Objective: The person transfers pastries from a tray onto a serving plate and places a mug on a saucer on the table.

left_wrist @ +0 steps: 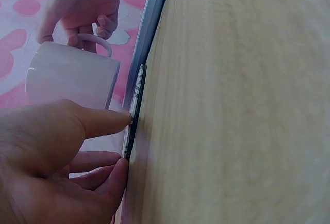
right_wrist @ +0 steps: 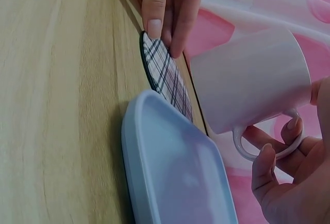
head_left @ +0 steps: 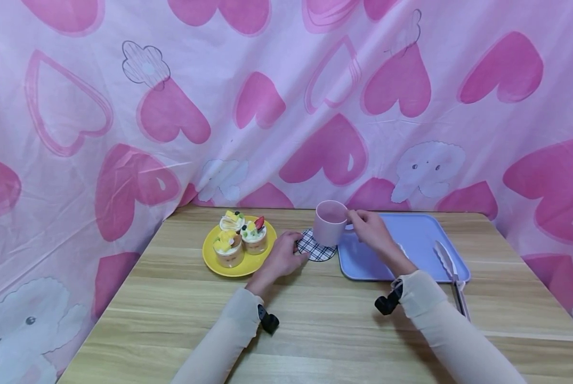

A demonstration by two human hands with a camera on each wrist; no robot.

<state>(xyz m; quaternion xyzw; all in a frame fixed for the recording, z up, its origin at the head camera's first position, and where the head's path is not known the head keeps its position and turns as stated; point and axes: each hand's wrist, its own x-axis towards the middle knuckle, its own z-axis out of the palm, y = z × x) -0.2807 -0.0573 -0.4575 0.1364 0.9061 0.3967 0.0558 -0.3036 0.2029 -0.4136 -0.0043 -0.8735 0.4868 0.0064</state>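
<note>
My right hand [head_left: 370, 229] grips a pink mug [head_left: 328, 226] by its handle [right_wrist: 242, 144], with fingers curled through the loop. The mug is held just above a round plaid coaster [head_left: 315, 246]; a gap shows under its base in the right wrist view. My left hand [head_left: 284, 255] pinches the coaster's left edge, its thumb [left_wrist: 105, 123] and fingertips right at the rim. Black and white checks cover the coaster, which has a dark border and lies beside a blue tray [right_wrist: 175, 167].
Left of the hands, a yellow plate [head_left: 235, 273] carries several dessert cups [head_left: 228, 250] topped with fruit. Metal tongs [head_left: 451, 272] lie across the tray's right side. A pink heart-patterned curtain [head_left: 248, 106] hangs behind the wooden table [head_left: 315, 330].
</note>
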